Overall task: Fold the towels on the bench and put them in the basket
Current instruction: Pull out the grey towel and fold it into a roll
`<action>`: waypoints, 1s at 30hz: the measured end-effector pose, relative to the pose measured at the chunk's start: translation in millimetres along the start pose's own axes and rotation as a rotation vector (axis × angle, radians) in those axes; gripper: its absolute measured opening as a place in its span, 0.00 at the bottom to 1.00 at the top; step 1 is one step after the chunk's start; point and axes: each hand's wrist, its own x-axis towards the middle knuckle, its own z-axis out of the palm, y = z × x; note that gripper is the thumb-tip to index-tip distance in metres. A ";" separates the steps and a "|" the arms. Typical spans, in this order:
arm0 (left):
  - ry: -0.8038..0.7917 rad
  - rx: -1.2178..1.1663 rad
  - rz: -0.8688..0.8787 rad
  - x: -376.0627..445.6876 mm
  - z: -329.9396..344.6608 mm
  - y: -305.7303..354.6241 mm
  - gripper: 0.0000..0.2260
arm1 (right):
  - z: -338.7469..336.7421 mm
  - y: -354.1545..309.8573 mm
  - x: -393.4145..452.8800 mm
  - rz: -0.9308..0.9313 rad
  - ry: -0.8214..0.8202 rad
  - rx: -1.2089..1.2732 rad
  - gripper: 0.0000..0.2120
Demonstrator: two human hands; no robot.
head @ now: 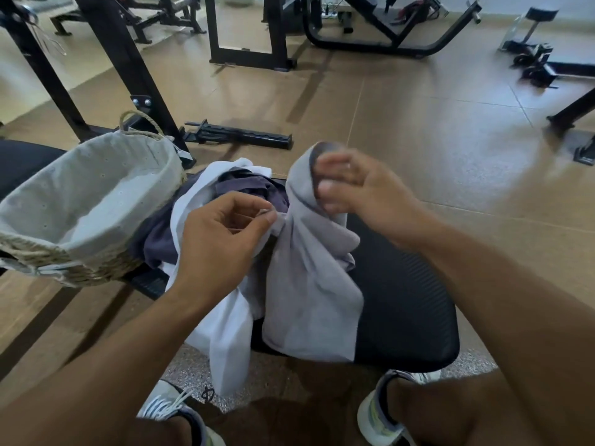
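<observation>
Towels lie heaped on the black padded bench (409, 317), and nearest the camera a white towel (225, 336) hangs over the bench's front edge, trailing down toward the speckled floor between two sneakers (380, 416). Just beside it on the right, a grey towel (309, 284) is lifted off the pad, its lower part draped down over the front of the bench. The left hand (222, 239) pinches a fold of this grey towel between thumb and fingertips, the other fingers curled in. The right hand (357, 185), blurred, is higher up at the towel's raised top corner with its fingers loosely spread; the thumb seems to press the cloth, though whether it truly grips cannot be told. Behind the hands a dark purple towel (251, 191) sits bunched in the pile, partly wrapped by the white one. To the left, touching the pile, a woven basket (48, 252) with a pale cloth lining and a rope handle stands on the bench. Farther off, black gym machine frames (248, 33) and a black bar attachment (241, 136) rest on the tan floor
</observation>
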 end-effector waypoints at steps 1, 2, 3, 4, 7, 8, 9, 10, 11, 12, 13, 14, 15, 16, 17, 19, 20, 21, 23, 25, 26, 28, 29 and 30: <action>0.002 0.019 -0.011 0.9 -1.4 -1.6 0.06 | -2.4 9.4 0.7 0.028 -0.071 -0.256 0.12; -0.005 0.040 -0.027 1.8 -2.8 -3.9 0.06 | -5.0 19.5 0.1 0.093 -0.144 -0.483 0.13; -0.015 0.057 -0.044 2.3 -3.7 -6.2 0.06 | -7.6 28.9 -1.4 0.174 -0.219 -0.659 0.13; -0.026 0.069 -0.058 2.4 -4.4 -7.9 0.05 | -11.0 38.4 -2.0 0.244 -0.280 -0.780 0.13; -0.048 0.092 -0.079 1.4 -4.5 -10.6 0.05 | -15.0 47.9 -3.1 0.331 -0.323 -0.902 0.10; -0.052 0.104 -0.073 0.5 -4.4 -10.2 0.05 | -15.7 47.8 -2.1 0.350 -0.301 -0.853 0.09; -0.055 0.110 -0.068 -0.4 -4.2 -9.5 0.06 | -16.3 47.2 -1.3 0.391 -0.281 -0.767 0.10; -0.058 0.106 -0.068 -0.9 -4.1 -9.0 0.06 | -16.6 45.6 -1.7 0.441 -0.281 -0.686 0.11; -0.060 0.099 -0.073 -1.3 -3.9 -8.8 0.07 | -17.0 43.6 -2.8 0.469 -0.298 -0.656 0.11; -0.063 0.092 -0.080 -1.6 -3.5 -8.6 0.09 | -18.3 42.9 -3.4 0.453 -0.316 -0.689 0.09; -0.067 0.086 -0.086 -2.0 -3.5 -8.3 0.09 | -19.1 42.0 -4.0 0.412 -0.311 -0.741 0.08; -0.070 0.082 -0.092 -2.3 -2.9 -7.9 0.10 | -19.6 42.4 -4.1 0.365 -0.279 -0.781 0.09; -0.071 0.077 -0.097 -2.5 -2.8 -7.8 0.10 | -19.6 41.0 -4.4 0.321 -0.219 -0.772 0.09; -0.072 0.069 -0.102 -2.8 -2.7 -7.2 0.10 | -18.5 38.1 -4.9 0.274 -0.156 -0.710 0.08; -0.071 0.058 -0.108 -3.1 -2.6 -6.9 0.10 | -17.2 35.0 -6.0 0.218 -0.107 -0.635 0.07; -0.068 0.033 -0.118 -3.3 -2.8 -6.5 0.09 | -12.4 28.0 -9.9 0.059 -0.055 -0.529 0.06; -0.066 0.022 -0.121 -3.4 -3.0 -6.0 0.08 | -9.8 23.3 -13.2 -0.023 -0.057 -0.495 0.06; -0.062 0.010 -0.123 -3.5 -3.0 -5.0 0.08 | -6.2 17.6 -17.6 -0.093 -0.068 -0.461 0.05; -0.048 -0.009 -0.116 -4.6 -2.7 -2.2 0.07 | 1.7 6.7 -26.4 -0.186 -0.109 -0.441 0.04; -0.039 -0.035 -0.109 -6.0 -1.4 1.0 0.07 | 8.9 0.1 -32.6 -0.280 -0.171 -0.501 0.04; -0.040 -0.050 -0.110 -6.9 -0.9 2.5 0.06 | 11.6 -1.0 -34.4 -0.314 -0.193 -0.523 0.05; -0.059 -0.078 -0.117 -9.0 0.2 5.4 0.06 | 14.1 -0.7 -35.4 -0.331 -0.213 -0.545 0.06; -0.075 -0.095 -0.127 -10.1 0.9 6.5 0.06 | 14.4 -0.7 -35.9 -0.327 -0.222 -0.556 0.06; -0.088 -0.111 -0.138 -11.5 1.5 7.4 0.06 | 14.6 -0.5 -36.1 -0.323 -0.231 -0.564 0.07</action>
